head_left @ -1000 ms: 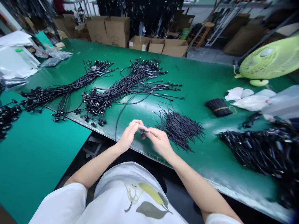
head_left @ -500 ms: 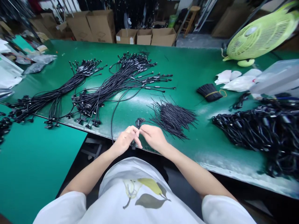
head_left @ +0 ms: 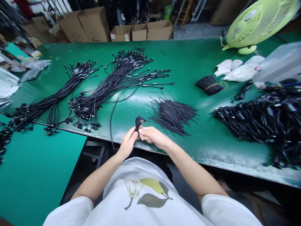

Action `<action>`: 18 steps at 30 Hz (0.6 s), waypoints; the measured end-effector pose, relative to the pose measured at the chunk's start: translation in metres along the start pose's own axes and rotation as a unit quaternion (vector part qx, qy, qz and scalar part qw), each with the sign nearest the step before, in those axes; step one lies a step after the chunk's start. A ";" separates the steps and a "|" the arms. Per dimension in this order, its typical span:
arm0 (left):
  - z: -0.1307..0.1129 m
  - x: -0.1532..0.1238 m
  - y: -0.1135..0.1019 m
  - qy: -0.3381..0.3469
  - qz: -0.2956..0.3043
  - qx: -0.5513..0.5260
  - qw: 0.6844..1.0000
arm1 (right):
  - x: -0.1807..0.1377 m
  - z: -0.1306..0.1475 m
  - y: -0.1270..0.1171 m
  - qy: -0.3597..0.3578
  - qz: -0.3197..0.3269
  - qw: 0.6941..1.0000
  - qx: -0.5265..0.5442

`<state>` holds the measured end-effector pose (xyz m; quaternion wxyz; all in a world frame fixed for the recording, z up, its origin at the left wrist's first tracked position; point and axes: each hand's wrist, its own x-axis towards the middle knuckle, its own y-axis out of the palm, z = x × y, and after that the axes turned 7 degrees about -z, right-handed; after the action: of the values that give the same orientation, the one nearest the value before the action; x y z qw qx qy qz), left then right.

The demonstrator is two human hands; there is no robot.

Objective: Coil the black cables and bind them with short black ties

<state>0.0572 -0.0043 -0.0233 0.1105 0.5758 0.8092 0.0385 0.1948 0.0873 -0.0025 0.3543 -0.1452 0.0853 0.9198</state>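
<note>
My left hand (head_left: 128, 143) and my right hand (head_left: 152, 136) meet at the near edge of the green table (head_left: 192, 59), both closed on one black cable (head_left: 138, 121) whose angled plug end sticks up between the fingers. The rest of that cable trails left and back over the table edge. Just beyond my right hand lies a loose pile of thin black ties (head_left: 172, 114). Two fanned bundles of black cables (head_left: 113, 84) lie farther back on the left.
A heap of black cables (head_left: 261, 117) fills the right side. A banded bundle of ties (head_left: 209, 84), white bags (head_left: 240, 70) and a green fan (head_left: 258, 22) sit at the back right. Cardboard boxes (head_left: 141, 31) stand behind the table. A lower green table (head_left: 30, 169) lies at left.
Both hands have drawn closer to my body at the table edge, and the cable's plug end now stands up above the fingers. The view has tilted slightly.
</note>
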 end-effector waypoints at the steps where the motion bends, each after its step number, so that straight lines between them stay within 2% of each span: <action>1: -0.001 0.002 0.000 -0.019 -0.012 -0.025 0.999 | -0.002 0.002 -0.006 -0.033 -0.047 0.997 -0.053; 3: -0.004 0.006 0.004 -0.045 -0.029 -0.063 0.997 | -0.007 0.005 -0.013 -0.115 -0.169 0.970 -0.135; 5: -0.005 0.007 0.011 -0.070 -0.004 -0.081 0.994 | -0.009 0.005 -0.011 -0.159 -0.237 0.947 -0.149; 8: 0.001 0.002 0.027 -0.128 0.059 -0.084 0.986 | -0.009 -0.002 0.004 -0.102 -0.193 0.972 -0.086; 10: 0.007 -0.001 0.036 -0.167 0.063 -0.068 0.982 | -0.009 -0.009 0.013 -0.040 -0.151 0.987 -0.025; 13: 0.011 0.001 0.041 -0.173 0.068 -0.014 0.983 | -0.009 -0.019 0.014 0.007 -0.094 0.994 0.050; 15: 0.007 0.004 0.033 -0.152 0.127 0.045 0.979 | -0.011 -0.022 0.003 -0.011 -0.112 0.990 0.089; 17: -0.002 0.003 0.015 -0.114 0.175 0.134 0.969 | -0.014 -0.023 -0.018 -0.067 -0.183 0.973 0.124; 18: -0.007 0.000 0.002 -0.080 0.161 0.196 0.964 | -0.018 -0.024 -0.032 -0.093 -0.222 0.962 0.131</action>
<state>0.0578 -0.0031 -0.0162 0.0525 0.7103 0.6858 -0.1496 0.2337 0.0932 -0.0207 0.5720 -0.0269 0.1379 0.8081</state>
